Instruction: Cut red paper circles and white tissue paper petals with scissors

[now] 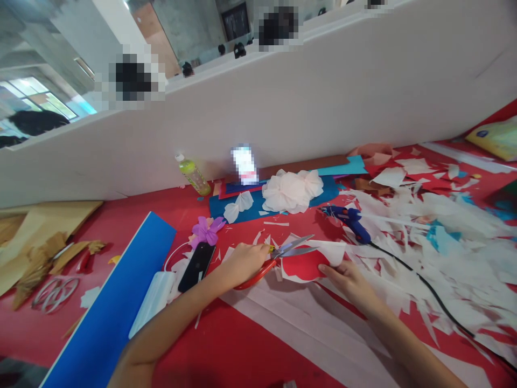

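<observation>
My left hand (242,262) is closed around the red handles of a pair of scissors (283,253), whose blades are parted over a red paper piece (304,265). Gripping that red piece at its right edge is my right hand (349,280), with fingers pinched on it. White paper lies under and around the red piece on the red tabletop (242,345).
A blue glue gun (349,220) with a black cord lies beyond my right hand. White paper flowers (291,190), a purple flower (205,230), a black phone (196,265), a face mask (151,302), a blue sheet (117,307), a green bottle (194,175) and heaps of white scraps (444,237) surround them. A white partition (323,97) stands behind.
</observation>
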Motion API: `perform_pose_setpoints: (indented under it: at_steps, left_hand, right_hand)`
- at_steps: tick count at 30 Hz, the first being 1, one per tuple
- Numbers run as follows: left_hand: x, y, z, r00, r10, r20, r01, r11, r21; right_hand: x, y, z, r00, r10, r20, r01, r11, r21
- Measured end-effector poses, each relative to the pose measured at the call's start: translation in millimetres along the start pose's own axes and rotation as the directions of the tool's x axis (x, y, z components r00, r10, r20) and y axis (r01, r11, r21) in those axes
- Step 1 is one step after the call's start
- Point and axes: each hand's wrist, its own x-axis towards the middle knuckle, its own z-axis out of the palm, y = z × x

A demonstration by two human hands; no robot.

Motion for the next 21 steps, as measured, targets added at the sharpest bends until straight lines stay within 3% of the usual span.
perform_pose_setpoints:
  at_steps: [21]
  left_hand:
    - [2.3, -6.6, 7.8, 0.997, 0.06, -0.04, -0.059, 0.998, 0.03]
  right_hand:
    - [0.4, 5.6, -1.2, 1.0, -0.009, 0.006, 0.009, 1.0, -0.005]
